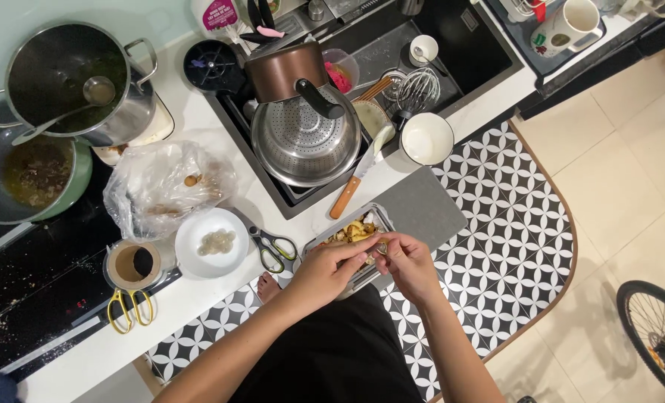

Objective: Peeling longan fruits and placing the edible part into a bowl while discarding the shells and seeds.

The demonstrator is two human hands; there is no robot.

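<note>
Here, both hands — left hand (331, 267), right hand (409, 263) — over the metal tray (362, 277) of yellowish peelings (353, 230).

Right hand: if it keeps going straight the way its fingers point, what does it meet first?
The right hand points up-left at the left hand; their fingertips already meet over the metal tray of yellowish peels. Depth is unclear.
</note>
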